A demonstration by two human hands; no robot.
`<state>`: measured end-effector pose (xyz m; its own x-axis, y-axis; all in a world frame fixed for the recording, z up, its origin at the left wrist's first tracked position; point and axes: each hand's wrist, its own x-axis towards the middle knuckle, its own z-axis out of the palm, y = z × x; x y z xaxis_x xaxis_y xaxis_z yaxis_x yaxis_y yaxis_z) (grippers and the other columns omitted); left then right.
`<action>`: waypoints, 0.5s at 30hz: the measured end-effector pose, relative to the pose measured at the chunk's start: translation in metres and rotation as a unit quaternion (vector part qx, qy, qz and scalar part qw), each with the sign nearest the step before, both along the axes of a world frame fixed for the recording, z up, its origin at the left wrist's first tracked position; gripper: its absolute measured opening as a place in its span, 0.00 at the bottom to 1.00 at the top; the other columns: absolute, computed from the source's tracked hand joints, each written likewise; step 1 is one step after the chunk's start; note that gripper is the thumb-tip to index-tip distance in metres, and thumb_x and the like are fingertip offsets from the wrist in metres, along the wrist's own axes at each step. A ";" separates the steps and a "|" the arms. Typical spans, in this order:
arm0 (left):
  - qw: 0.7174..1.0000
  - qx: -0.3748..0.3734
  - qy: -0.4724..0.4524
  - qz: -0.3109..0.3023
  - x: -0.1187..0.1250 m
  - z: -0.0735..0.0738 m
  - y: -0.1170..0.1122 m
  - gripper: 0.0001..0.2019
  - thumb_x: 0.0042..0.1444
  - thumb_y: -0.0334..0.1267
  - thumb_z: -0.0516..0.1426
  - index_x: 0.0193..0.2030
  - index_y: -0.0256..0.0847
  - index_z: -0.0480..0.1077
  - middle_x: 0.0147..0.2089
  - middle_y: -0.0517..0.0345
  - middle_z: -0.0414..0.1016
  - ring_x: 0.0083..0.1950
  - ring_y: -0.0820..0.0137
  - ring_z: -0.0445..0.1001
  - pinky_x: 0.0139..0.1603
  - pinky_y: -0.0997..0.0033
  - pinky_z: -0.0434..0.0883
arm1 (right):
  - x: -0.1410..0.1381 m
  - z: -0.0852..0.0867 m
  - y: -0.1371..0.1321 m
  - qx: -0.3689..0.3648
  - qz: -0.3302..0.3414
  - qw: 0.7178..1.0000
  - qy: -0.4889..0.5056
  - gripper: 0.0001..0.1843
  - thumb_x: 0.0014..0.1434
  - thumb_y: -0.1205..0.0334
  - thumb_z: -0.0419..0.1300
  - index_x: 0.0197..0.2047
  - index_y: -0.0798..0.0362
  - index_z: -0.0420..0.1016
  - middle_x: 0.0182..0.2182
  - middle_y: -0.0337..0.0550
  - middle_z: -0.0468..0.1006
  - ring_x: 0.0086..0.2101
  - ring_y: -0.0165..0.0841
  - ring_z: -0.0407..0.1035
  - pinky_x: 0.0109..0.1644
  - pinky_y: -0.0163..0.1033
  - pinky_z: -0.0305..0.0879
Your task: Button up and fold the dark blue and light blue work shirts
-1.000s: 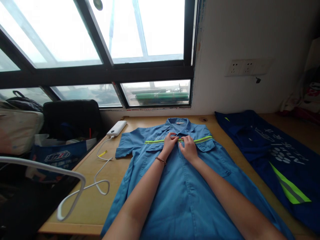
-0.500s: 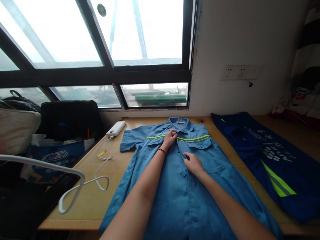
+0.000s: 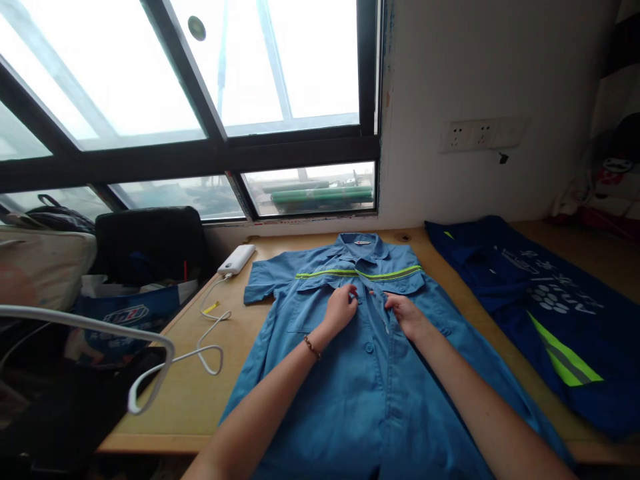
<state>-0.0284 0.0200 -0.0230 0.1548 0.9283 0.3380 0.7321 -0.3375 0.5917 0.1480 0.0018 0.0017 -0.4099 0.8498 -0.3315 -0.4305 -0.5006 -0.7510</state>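
Closest in, the blue shirt (image 3: 330, 393) lies front up on the wooden surface (image 3: 200, 407), its lower end cut off from my view. Two bare forearms cross it, covering part of the front; a button (image 3: 369, 347) shows between them. Farther up, the right hand (image 3: 407, 315) has the edge of the shirt's opening pinched and slightly lifted. The left hand (image 3: 341, 308), apart from it, curls over the other edge; I can't tell whether its fingertips grip cloth.

A hard tug from the right would likely skew the shirt and put its edges out of line, if nothing pins the other side. That white cable (image 3: 171, 348), looping near the left forearm, could catch on an elbow and drag the power bank (image 3: 237, 259).

Past the hands, a reflective stripe (image 3: 395, 274) crosses the chest, below the collar (image 3: 377, 250). Off to the right lies a navy garment (image 3: 610, 353), its lettering hard to read. Behind everything, glare whites out most of the window (image 3: 300, 148).
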 end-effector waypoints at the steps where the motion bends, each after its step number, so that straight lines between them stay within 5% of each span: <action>1: 1.000 0.005 0.024 -0.002 0.002 0.000 -0.006 0.10 0.48 0.28 0.52 0.39 0.39 0.68 0.37 0.53 0.71 0.39 0.66 0.69 0.41 0.67 0.65 | -0.001 -0.001 0.000 0.002 -0.014 1.000 -0.001 0.18 0.40 0.72 0.52 0.35 0.55 0.74 0.27 0.40 0.78 0.29 0.33 0.72 0.32 0.34 0.68; 6: 0.999 -0.005 0.043 -0.003 0.005 0.002 -0.015 0.04 0.47 0.32 0.55 0.32 0.38 0.69 0.34 0.54 0.70 0.36 0.68 0.69 0.37 0.69 0.65 | -0.004 -0.012 0.001 0.037 -0.072 0.997 -0.017 0.10 0.41 0.69 0.62 0.32 0.55 0.72 0.29 0.40 0.78 0.30 0.33 0.72 0.33 0.34 0.68; 11: 0.992 -0.087 -0.088 0.013 -0.002 0.006 -0.010 0.03 0.45 0.33 0.58 0.27 0.37 0.69 0.26 0.57 0.72 0.30 0.70 0.71 0.33 0.71 0.67 | -0.007 -0.012 -0.001 0.049 -0.051 0.997 -0.025 0.13 0.41 0.70 0.63 0.34 0.56 0.74 0.26 0.40 0.78 0.29 0.33 0.72 0.33 0.34 0.68; 15: 0.917 -0.255 -0.307 0.002 -0.006 0.011 -0.008 0.05 0.44 0.34 0.60 0.26 0.33 0.69 0.23 0.55 0.72 0.27 0.68 0.74 0.30 0.71 0.70 | -0.011 -0.005 -0.003 0.058 -0.011 0.998 -0.008 0.13 0.44 0.69 0.62 0.37 0.55 0.75 0.30 0.42 0.78 0.31 0.33 0.73 0.38 0.36 0.68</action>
<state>-0.0347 0.0118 -0.0124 0.0763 0.9900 -0.1189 0.2095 0.1007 0.9726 0.1373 -0.0012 -0.0036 -0.3853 0.8921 -0.2361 -0.4285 -0.3995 -0.8104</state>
